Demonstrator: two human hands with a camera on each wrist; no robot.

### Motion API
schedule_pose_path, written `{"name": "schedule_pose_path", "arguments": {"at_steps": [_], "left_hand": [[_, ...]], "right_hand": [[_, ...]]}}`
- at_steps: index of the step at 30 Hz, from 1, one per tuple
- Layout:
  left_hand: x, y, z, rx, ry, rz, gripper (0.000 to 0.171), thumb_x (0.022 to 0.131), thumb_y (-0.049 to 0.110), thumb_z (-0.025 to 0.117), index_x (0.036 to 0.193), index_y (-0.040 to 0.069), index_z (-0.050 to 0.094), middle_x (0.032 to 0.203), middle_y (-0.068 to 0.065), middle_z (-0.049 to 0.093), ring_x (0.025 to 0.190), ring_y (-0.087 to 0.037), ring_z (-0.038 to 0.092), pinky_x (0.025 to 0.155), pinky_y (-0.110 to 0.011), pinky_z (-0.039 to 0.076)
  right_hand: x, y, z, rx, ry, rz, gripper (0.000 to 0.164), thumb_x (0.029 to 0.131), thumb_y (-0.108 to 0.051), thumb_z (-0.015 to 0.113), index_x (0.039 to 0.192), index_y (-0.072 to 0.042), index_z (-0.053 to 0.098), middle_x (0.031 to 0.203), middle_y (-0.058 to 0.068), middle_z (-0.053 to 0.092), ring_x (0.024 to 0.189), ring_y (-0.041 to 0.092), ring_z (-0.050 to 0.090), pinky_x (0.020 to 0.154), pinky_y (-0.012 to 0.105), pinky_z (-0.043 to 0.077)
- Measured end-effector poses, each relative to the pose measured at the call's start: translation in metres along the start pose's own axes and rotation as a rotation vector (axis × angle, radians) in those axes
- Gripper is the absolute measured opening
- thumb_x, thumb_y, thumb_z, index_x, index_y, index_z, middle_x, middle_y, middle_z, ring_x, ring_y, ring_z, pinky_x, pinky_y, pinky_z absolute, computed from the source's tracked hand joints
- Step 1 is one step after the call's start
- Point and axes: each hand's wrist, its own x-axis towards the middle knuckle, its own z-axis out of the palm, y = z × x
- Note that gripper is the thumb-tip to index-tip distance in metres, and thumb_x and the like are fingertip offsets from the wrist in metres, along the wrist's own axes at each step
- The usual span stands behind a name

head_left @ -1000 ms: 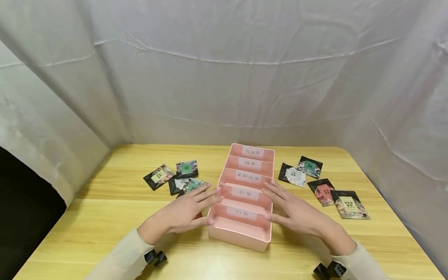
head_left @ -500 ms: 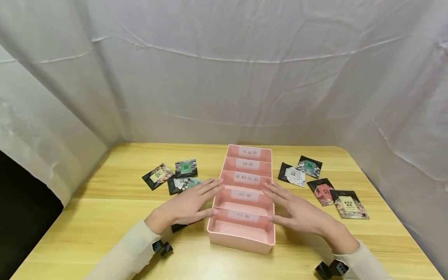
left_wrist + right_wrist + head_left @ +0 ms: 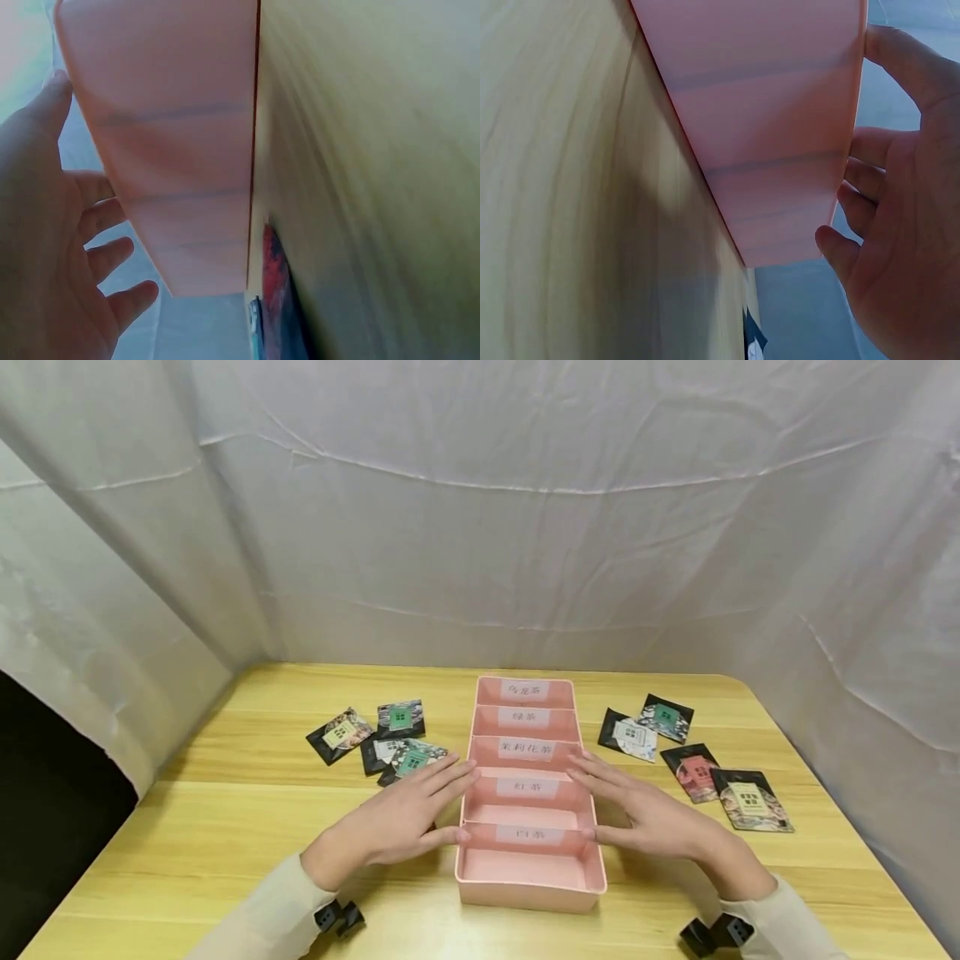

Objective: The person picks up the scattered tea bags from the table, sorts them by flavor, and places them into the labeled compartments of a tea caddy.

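A long pink divided box (image 3: 528,895) lies lengthwise on the table, its compartments in a row with white Chinese labels on the dividers. My left hand (image 3: 393,814) rests fingertips and thumb on the box's left rim, fingers spread and mostly straight. Along the opposite rim, my right hand (image 3: 656,818) touches with its thumb and fingers in the same way. Both wrist views show the box's plain side wall (image 3: 180,157), with the left hand (image 3: 52,225) and right hand (image 3: 911,202) along its upper edge. No tea sachet is in either hand.
Left of the box, several black tea sachets (image 3: 401,718) lie partly overlapping; the left hand covers some of that area. More sachets (image 3: 693,772) are spread to the right. The wooden table (image 3: 225,860) ends at a pale curtain (image 3: 525,527) behind.
The box has turned: its far end has swung left and its near end right, so it now points nearly straight ahead. Both hands have stayed at its sides.
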Motion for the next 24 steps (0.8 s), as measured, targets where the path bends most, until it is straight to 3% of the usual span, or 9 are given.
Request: {"name": "schedule_pose_path", "arguments": {"at_steps": [6, 10, 18, 24], "left_hand": [[0.002, -0.003, -0.006, 0.009, 0.036, 0.023, 0.073, 0.099, 0.059, 0.038, 0.153, 0.011, 0.033, 0.155, -0.011, 0.035, 0.145, -0.032, 0.023, 0.117, -0.046, 0.022], [0.012, -0.009, -0.003, -0.044, 0.063, 0.020, 0.072, 0.099, 0.054, 0.046, 0.155, 0.011, 0.029, 0.156, -0.013, 0.031, 0.144, -0.033, 0.026, 0.116, -0.049, 0.024], [0.020, -0.020, 0.005, -0.079, 0.034, -0.013, 0.079, 0.099, 0.061, 0.036, 0.158, 0.013, 0.016, 0.162, -0.013, 0.016, 0.148, -0.027, 0.010, 0.117, -0.046, 0.018], [0.023, -0.018, 0.005, -0.051, 0.001, -0.022, 0.080, 0.100, 0.062, 0.028, 0.158, 0.009, 0.010, 0.163, -0.012, 0.010, 0.149, -0.023, 0.003, 0.118, -0.044, 0.018]], "right_hand": [[0.001, -0.003, 0.000, 0.008, -0.016, -0.011, 0.075, 0.093, -0.049, 0.062, 0.156, -0.023, 0.030, 0.163, 0.000, 0.018, 0.147, 0.023, 0.018, 0.110, 0.054, 0.032], [0.001, -0.003, 0.000, 0.016, -0.013, -0.004, 0.078, 0.092, -0.049, 0.064, 0.156, -0.021, 0.029, 0.163, 0.001, 0.017, 0.146, 0.026, 0.020, 0.109, 0.055, 0.033], [-0.009, 0.004, -0.004, 0.018, 0.090, 0.035, 0.081, 0.088, -0.033, 0.073, 0.156, -0.023, 0.029, 0.160, 0.001, 0.025, 0.137, 0.035, 0.037, 0.103, 0.060, 0.039], [-0.029, 0.025, -0.014, 0.006, 0.158, 0.161, 0.076, 0.089, -0.030, 0.073, 0.154, -0.031, 0.032, 0.154, 0.006, 0.037, 0.137, 0.039, 0.035, 0.103, 0.066, 0.034]]}}
